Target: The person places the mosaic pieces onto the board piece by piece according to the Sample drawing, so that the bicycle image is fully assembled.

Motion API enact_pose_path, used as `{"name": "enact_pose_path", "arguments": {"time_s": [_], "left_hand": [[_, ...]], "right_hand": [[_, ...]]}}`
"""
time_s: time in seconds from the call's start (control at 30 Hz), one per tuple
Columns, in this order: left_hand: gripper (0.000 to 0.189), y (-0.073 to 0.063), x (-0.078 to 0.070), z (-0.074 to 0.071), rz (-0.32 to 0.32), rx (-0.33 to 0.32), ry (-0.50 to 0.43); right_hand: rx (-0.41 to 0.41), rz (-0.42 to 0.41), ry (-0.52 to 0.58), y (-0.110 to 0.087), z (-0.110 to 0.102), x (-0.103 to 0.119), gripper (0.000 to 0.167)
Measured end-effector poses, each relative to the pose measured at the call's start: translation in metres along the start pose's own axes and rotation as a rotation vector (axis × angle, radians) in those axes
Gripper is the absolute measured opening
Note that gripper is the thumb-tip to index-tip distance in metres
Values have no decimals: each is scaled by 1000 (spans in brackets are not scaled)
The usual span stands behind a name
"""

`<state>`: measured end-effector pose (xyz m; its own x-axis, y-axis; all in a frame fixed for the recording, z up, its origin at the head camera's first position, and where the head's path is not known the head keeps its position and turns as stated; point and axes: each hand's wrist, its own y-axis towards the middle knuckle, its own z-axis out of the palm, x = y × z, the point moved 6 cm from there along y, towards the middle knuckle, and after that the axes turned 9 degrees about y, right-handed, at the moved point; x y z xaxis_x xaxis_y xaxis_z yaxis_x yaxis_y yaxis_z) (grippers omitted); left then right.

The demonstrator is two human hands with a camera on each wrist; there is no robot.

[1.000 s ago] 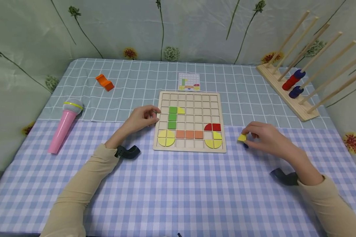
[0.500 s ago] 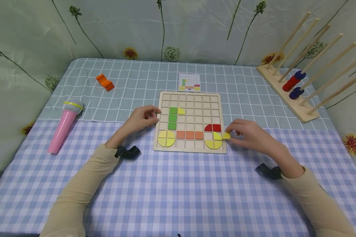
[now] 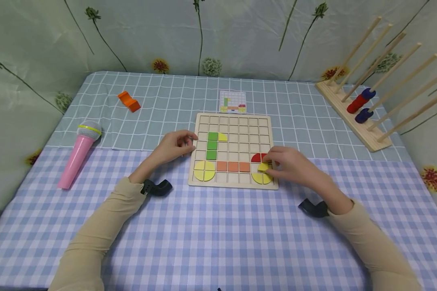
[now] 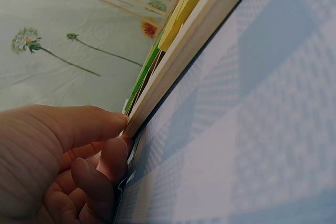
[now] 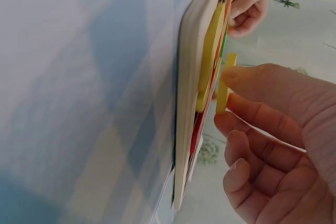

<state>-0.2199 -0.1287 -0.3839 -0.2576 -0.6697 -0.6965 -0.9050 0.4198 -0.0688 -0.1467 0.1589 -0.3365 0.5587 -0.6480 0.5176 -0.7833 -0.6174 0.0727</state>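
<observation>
In the head view a square wooden grid board (image 3: 243, 128) lies on the table, with green, orange, red and yellow tiles in its cells. My left hand (image 3: 174, 143) holds the board's left edge between thumb and fingers. Over the board's lower right part, my right hand (image 3: 293, 165) pinches a yellow tile (image 5: 226, 87) between thumb and fingers. The right wrist view shows that tile on edge, raised above the board. Beneath it lie yellow quarter-circle tiles (image 3: 262, 178); my right fingers partly cover the red tiles (image 3: 256, 157).
A printed pattern card (image 3: 232, 102) lies behind the board. To the left are a pink toy microphone (image 3: 76, 157) and an orange block (image 3: 129, 101). A wooden peg rack (image 3: 349, 111) with red and blue beads stands at the back right.
My right hand has carried the yellow tile leftward from the tablecloth to above the board's lower right part. The left hand has stayed at the board's edge.
</observation>
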Motion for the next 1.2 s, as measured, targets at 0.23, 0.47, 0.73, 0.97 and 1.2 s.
{"name": "enact_pose_path", "arguments": {"time_s": [0.23,0.47,0.73,0.97,1.2], "left_hand": [[28,1,0,1,5,-2,-4],[28,1,-1,1,13,-4,-2],[28,0,-1,0,10,-4,-9],[28,0,-1,0,14,-5,-5],[27,1,-1,0,23,-11,2]], "right_hand": [[-7,-9,-5,8,5,5,19],[30,25,-18,11,11,6,17],[60,37,-21,12,13,8,17],[81,29,-21,12,14,9,15],[60,-12,-3,10,11,10,11]]}}
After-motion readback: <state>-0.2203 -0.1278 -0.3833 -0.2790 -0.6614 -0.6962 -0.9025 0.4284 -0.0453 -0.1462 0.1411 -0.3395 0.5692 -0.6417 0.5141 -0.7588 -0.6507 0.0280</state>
